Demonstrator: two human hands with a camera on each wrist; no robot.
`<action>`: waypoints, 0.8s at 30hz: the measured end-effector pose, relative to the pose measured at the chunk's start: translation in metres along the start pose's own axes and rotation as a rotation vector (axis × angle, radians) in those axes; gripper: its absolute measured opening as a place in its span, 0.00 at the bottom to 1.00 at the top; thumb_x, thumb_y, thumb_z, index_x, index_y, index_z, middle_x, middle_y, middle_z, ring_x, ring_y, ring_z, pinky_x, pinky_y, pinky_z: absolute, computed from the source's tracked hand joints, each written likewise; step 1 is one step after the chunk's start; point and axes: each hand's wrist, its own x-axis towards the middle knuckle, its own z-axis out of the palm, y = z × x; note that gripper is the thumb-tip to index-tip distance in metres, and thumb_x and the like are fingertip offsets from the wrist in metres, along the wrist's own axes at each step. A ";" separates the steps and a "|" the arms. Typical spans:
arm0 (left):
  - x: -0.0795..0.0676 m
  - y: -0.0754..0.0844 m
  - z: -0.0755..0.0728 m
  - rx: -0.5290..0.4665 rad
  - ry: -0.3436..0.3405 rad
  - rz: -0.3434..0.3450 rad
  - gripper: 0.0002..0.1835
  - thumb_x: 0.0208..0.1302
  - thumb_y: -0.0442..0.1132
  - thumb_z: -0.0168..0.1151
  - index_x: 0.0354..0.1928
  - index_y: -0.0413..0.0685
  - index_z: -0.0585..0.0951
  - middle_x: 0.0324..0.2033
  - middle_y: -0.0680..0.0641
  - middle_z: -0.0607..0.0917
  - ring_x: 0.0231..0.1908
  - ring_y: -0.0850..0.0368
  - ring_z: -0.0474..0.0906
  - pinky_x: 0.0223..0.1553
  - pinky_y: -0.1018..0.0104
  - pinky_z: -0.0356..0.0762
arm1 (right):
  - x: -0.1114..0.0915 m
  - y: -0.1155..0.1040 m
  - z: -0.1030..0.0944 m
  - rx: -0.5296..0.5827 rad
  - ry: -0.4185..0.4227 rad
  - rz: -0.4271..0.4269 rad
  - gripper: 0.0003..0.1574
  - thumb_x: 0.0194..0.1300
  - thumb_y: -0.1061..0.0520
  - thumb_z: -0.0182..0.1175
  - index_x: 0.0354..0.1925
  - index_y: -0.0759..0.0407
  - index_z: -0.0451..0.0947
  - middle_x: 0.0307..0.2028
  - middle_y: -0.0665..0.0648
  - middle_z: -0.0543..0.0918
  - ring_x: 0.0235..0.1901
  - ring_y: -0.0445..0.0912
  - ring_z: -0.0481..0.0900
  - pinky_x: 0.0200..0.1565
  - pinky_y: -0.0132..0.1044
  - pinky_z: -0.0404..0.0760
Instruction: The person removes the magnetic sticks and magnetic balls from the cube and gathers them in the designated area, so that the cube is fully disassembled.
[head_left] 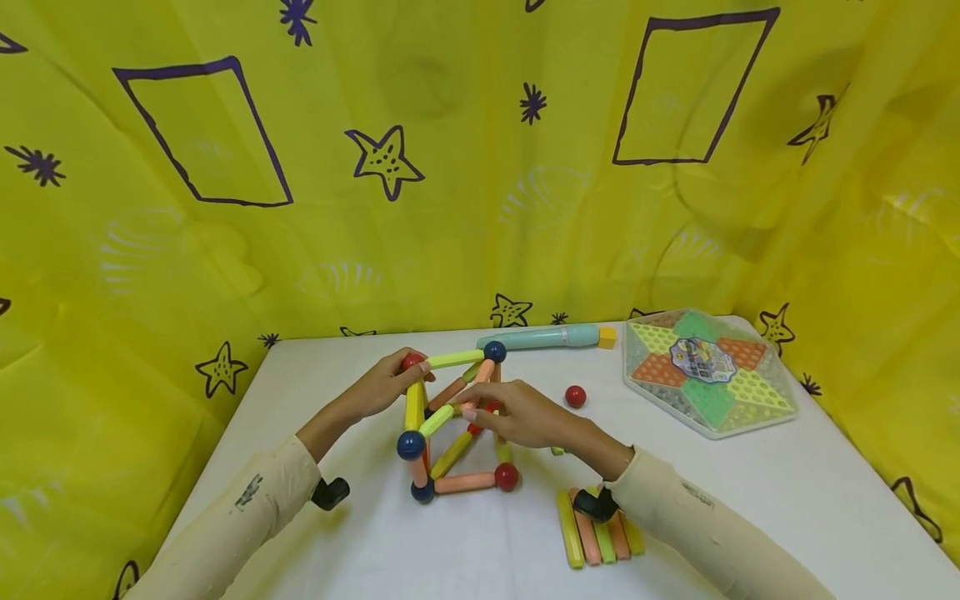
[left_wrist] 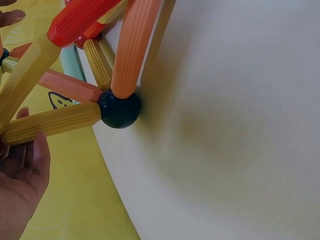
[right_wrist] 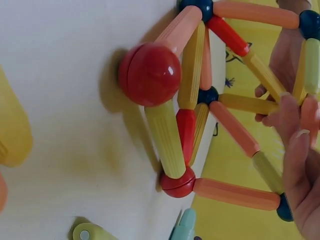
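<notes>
The frame of rods and balls (head_left: 465, 482) is standing on the white table (head_left: 352, 542), in front of me. My left hand (head_left: 381, 386) is holding its upper red ball (head_left: 412, 361), the fingers curling around this corner. My right hand (head_left: 513, 410) is pinching the orange end of a green-and-orange rod (head_left: 437, 420), whose green end is touching a dark blue ball (head_left: 411, 445). Some loose rods (head_left: 572, 533) are lying side by side near my right sleeve (head_left: 697, 517).
</notes>
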 end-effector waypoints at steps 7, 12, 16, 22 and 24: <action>0.000 0.000 0.000 -0.006 0.003 -0.001 0.21 0.80 0.49 0.46 0.59 0.38 0.72 0.54 0.34 0.83 0.53 0.47 0.80 0.51 0.57 0.78 | -0.012 -0.001 0.000 0.121 0.066 0.065 0.21 0.76 0.46 0.54 0.61 0.52 0.77 0.55 0.59 0.81 0.19 0.45 0.81 0.24 0.33 0.74; -0.001 0.001 0.000 -0.012 0.002 -0.009 0.21 0.80 0.49 0.46 0.60 0.38 0.72 0.54 0.34 0.83 0.53 0.46 0.80 0.51 0.56 0.78 | -0.015 0.002 -0.003 0.252 0.167 0.117 0.19 0.76 0.50 0.56 0.60 0.53 0.75 0.50 0.61 0.80 0.17 0.47 0.79 0.24 0.36 0.76; -0.002 0.003 0.000 -0.014 -0.005 -0.010 0.21 0.80 0.48 0.45 0.60 0.38 0.71 0.55 0.34 0.83 0.56 0.44 0.79 0.53 0.55 0.78 | -0.016 0.004 -0.007 0.364 0.193 0.169 0.33 0.75 0.52 0.57 0.72 0.49 0.60 0.45 0.65 0.81 0.17 0.53 0.79 0.23 0.35 0.73; -0.001 0.002 0.000 -0.034 -0.011 0.001 0.20 0.80 0.47 0.45 0.60 0.37 0.71 0.55 0.33 0.82 0.58 0.38 0.77 0.55 0.53 0.78 | -0.016 0.005 -0.013 0.489 0.204 0.278 0.42 0.69 0.59 0.53 0.76 0.54 0.48 0.39 0.65 0.83 0.17 0.45 0.78 0.21 0.31 0.70; -0.001 0.001 0.000 -0.031 -0.011 0.003 0.20 0.80 0.47 0.45 0.60 0.37 0.71 0.55 0.33 0.82 0.58 0.38 0.77 0.54 0.54 0.78 | -0.015 0.006 -0.016 0.520 0.209 0.326 0.42 0.67 0.58 0.52 0.75 0.56 0.49 0.35 0.61 0.82 0.17 0.43 0.76 0.22 0.31 0.71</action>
